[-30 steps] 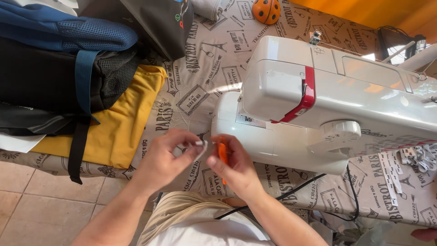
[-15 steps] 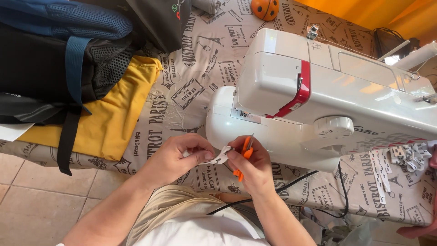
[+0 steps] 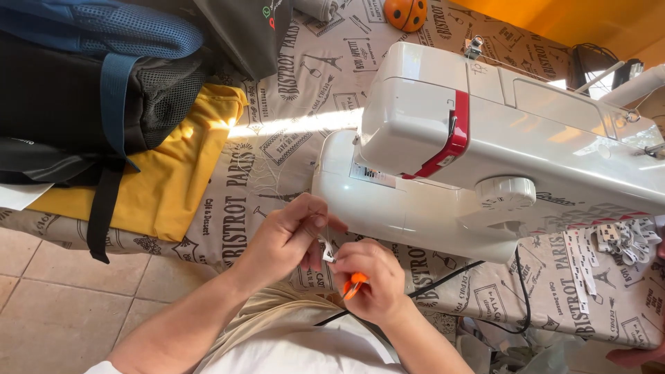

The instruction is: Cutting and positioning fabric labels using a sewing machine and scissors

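Note:
My left hand [image 3: 285,237] pinches a small white piece of tape [image 3: 327,251] at the table's near edge, in front of the white sewing machine [image 3: 499,152]. My right hand [image 3: 370,280] is closed around small orange-handled snips [image 3: 354,284], its fingers right beside the white piece. The two hands touch each other above my lap. The blades of the snips are hidden by my fingers.
A blue and black backpack [image 3: 83,90] lies on yellow cloth [image 3: 180,173] at the left. A printed tablecloth [image 3: 291,104] covers the table. White tape strips [image 3: 609,242] lie at the right. A black cable [image 3: 485,270] hangs off the front edge. Another person's hand [image 3: 641,354] shows at the bottom right.
My hands have stayed together at the table edge while the view shifted. The orange snips now sit lower in my right hand, and the white piece is pinched tighter.

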